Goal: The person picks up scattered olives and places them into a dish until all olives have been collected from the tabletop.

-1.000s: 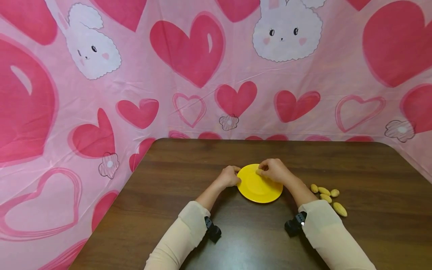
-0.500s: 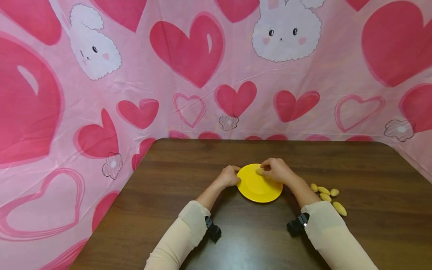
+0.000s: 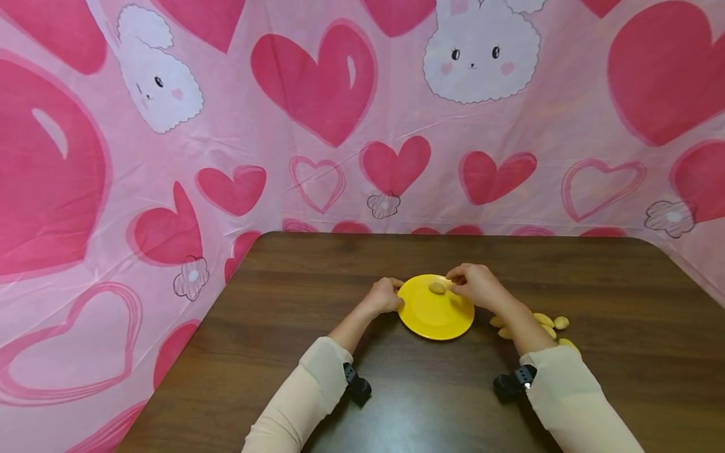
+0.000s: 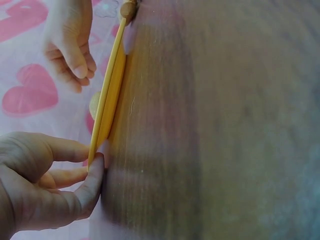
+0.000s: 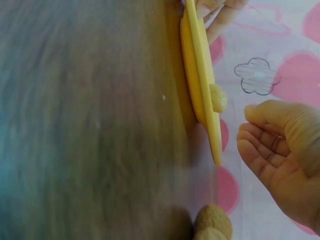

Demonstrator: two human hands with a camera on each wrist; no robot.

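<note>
A yellow plate (image 3: 433,322) lies on the wooden table, and my left hand (image 3: 383,296) pinches its left rim. The left wrist view shows the thumb and fingers of that hand (image 4: 45,185) on either side of the plate's edge (image 4: 106,100). One small potato (image 3: 437,288) rests on the far part of the plate. Just right of it, my right hand (image 3: 478,286) hovers over the plate's right rim, holding nothing. In the right wrist view, that hand's fingers (image 5: 270,112) are loosely bent, with a gap between them and the potato (image 5: 218,98).
Several more small potatoes (image 3: 561,323) lie on the table (image 3: 317,264) to the right of the plate, partly hidden by my right forearm. A pink cloth (image 3: 396,94) with hearts and rabbits hangs behind the table.
My right hand has let go of the small potato, which now lies on the plate, and has shifted right. The left hand and the plate have stayed in place.
</note>
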